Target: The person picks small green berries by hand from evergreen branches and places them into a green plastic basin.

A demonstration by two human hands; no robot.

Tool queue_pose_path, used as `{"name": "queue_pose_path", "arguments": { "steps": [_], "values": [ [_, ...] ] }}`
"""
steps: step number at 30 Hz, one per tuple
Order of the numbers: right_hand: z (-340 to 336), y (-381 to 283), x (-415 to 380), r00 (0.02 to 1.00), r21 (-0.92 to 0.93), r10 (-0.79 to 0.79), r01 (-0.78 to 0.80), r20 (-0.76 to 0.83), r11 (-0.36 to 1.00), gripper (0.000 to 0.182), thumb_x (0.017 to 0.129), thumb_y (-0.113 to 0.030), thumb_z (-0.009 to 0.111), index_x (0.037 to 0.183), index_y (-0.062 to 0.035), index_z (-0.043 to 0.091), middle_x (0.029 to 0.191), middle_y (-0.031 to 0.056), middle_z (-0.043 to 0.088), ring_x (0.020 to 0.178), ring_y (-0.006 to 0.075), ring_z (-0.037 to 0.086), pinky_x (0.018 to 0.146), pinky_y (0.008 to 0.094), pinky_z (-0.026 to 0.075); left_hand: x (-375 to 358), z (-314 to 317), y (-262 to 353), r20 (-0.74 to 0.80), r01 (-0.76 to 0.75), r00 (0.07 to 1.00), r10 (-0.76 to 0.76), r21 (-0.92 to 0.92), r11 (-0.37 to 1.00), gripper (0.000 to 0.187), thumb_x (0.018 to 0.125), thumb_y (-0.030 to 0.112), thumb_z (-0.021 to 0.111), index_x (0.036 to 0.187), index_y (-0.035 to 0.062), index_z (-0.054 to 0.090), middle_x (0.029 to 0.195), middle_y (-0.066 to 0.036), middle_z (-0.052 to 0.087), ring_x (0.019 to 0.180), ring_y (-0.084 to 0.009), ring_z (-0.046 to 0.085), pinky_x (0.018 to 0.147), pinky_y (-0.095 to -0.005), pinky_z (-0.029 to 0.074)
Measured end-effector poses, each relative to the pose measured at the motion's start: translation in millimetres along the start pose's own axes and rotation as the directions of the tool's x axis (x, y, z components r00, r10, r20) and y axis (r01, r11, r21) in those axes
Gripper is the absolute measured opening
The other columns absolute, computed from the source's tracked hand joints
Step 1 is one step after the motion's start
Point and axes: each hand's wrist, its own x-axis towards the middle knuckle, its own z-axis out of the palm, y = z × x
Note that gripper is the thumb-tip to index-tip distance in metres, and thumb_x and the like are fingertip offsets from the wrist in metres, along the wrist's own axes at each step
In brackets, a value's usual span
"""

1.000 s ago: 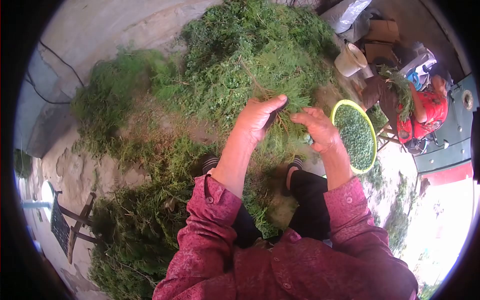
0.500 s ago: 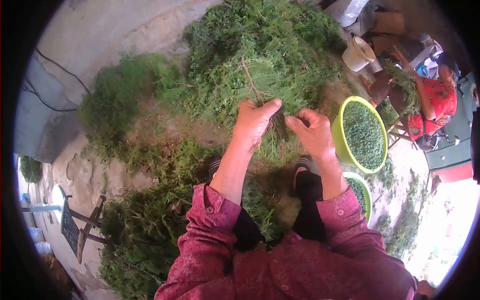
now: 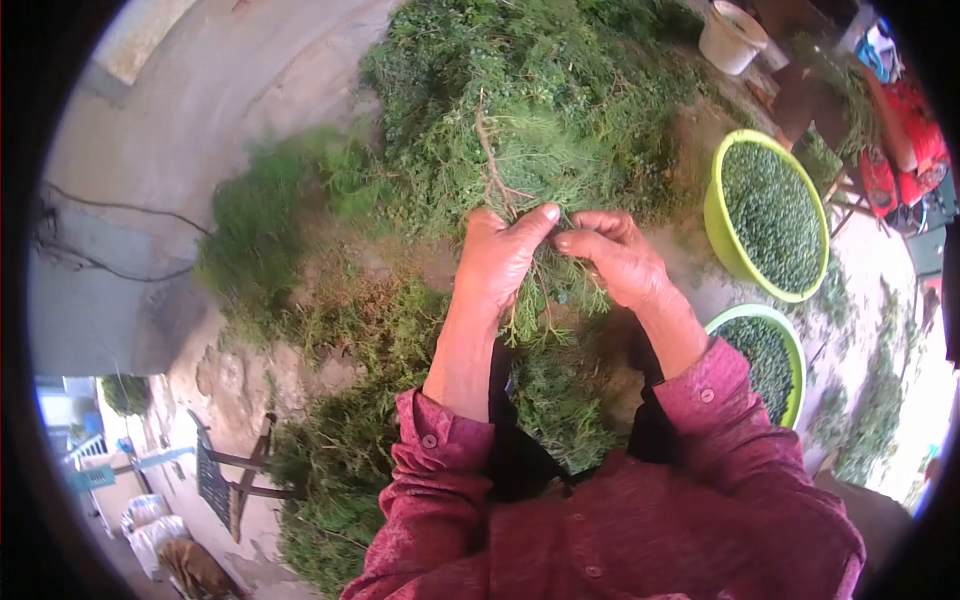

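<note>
My left hand (image 3: 497, 258) is closed around a leafy green branch (image 3: 488, 150). The branch's bare brown stem points up and away, and feathery sprigs hang below the fist. Close beside it, my right hand (image 3: 622, 262) has thumb and fingers pinched together at the edge of the sprigs. Whatever lies between those fingertips is too small to make out. Beyond both hands rises a large heap of cut green branches (image 3: 540, 60).
To the right stand a yellow-green tub (image 3: 716, 215) and a lighter green tub (image 3: 797, 350), both holding small green pieces. A white bucket (image 3: 730, 40) is farther back. A person in red (image 3: 915, 140) sits at the upper right. A folding chair (image 3: 225, 480) stands lower left.
My right hand has come closer to the left hand and the sprigs. The view has shifted, so the tubs appear farther right. The left hand keeps its hold on the branch.
</note>
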Motion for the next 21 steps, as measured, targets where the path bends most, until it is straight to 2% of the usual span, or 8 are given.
{"name": "queue_pose_path", "arguments": {
  "steps": [6,8,9,11,12,16,18,21],
  "values": [
    [-17.6,4.3,1.3,0.999,0.231,-0.029,0.022,0.028,0.973,0.012,0.075,-0.016,0.058,0.065,-0.0116,0.055,0.056,-0.0069,0.045,0.046,0.0026,0.034,0.039,0.0176,0.025,3.3,15.2,3.6,-0.047,0.056,0.997,-0.066,-0.182,0.982,0.02,0.075,0.012,0.067,0.088,-0.0013,0.061,0.082,-0.006,0.062,0.07,-0.0113,0.057,0.064,-0.0256,0.045],
    [-38.0,0.7,-1.9,0.953,0.691,-0.084,-0.149,0.29,0.707,0.008,0.077,-0.016,0.054,0.072,-0.0125,0.05,0.057,-0.0042,0.04,0.042,0.0062,0.033,0.035,0.0177,0.023,1.7,19.0,21.0,-0.291,0.173,0.936,-0.199,-0.116,0.978,0.027,0.074,0.019,0.068,0.092,-0.001,0.061,0.085,-0.01,0.063,0.073,-0.016,0.06,0.07,-0.0258,0.047],
    [-44.4,-0.5,-3.8,0.954,0.694,-0.089,-0.143,0.287,0.706,0.008,0.077,-0.016,0.054,0.072,-0.0125,0.05,0.057,-0.0042,0.04,0.042,0.0062,0.033,0.035,0.0177,0.023,7.0,1.2,14.2,-0.222,0.197,0.952,-0.211,-0.083,0.977,0.048,0.075,0.027,0.066,0.111,-0.0003,0.05,0.099,-0.012,0.059,0.077,-0.0196,0.06,0.071,-0.0271,0.048],
    [-52.6,-2.5,-6.3,0.939,0.744,-0.213,-0.063,0.27,0.665,0.012,0.079,-0.02,0.052,0.083,-0.0103,0.049,0.063,-0.0008,0.039,0.045,0.009,0.035,0.036,0.0167,0.026,18.5,-19.5,1.4,-0.091,0.238,0.956,-0.28,-0.32,0.917,0.041,0.08,0.027,0.06,0.11,0.0005,0.051,0.094,-0.01,0.061,0.073,-0.017,0.061,0.061,-0.0272,0.05],
    [-52.4,-7.0,-9.3,0.94,0.747,-0.215,-0.06,0.266,0.662,0.022,0.081,-0.022,0.052,0.093,-0.0034,0.05,0.071,0.0028,0.045,0.046,0.0069,0.035,0.037,0.017,0.026,19.1,-18.9,2.0,-0.09,0.238,0.956,-0.278,-0.312,0.92,0.041,0.08,0.027,0.06,0.11,0.0005,0.051,0.094,-0.01,0.061,0.073,-0.017,0.061,0.061,-0.0272,0.05],
    [-48.3,-17.4,-13.9,0.969,0.632,-0.154,-0.002,0.192,0.775,0.024,0.082,-0.022,0.055,0.096,-0.0032,0.052,0.073,0.002,0.049,0.049,0.007,0.036,0.038,0.0163,0.026,22.0,-19.8,-1.5,-0.125,0.17,0.96,-0.25,-0.451,0.876,0.031,0.084,0.028,0.055,0.101,0.0017,0.056,0.086,-0.009,0.063,0.07,-0.019,0.062,0.061,-0.0321,0.053],
    [-48.1,-9.3,-9.3,0.972,0.373,-0.176,0.108,0.154,0.922,0.025,0.079,-0.019,0.062,0.095,-0.0035,0.053,0.077,0.0005,0.053,0.053,0.0053,0.04,0.039,0.0164,0.027,26.0,-21.6,-6.1,-0.165,0.125,0.962,-0.218,-0.446,0.886,0.031,0.085,0.028,0.053,0.101,0.0018,0.055,0.087,-0.008,0.063,0.069,-0.0191,0.062,0.06,-0.0323,0.053],
    [-41.6,-5.7,-11.0,0.984,0.223,-0.123,0.091,0.133,0.97,0.028,0.074,-0.014,0.069,0.095,-0.0035,0.054,0.076,-0.0012,0.054,0.06,0.0041,0.046,0.044,0.0168,0.034,28.4,-16.2,-4.5,-0.079,0.201,0.965,-0.252,-0.402,0.893,0.031,0.087,0.029,0.05,0.102,0.0023,0.055,0.087,-0.008,0.063,0.07,-0.0189,0.062,0.06,-0.0331,0.053]
  ]
}}
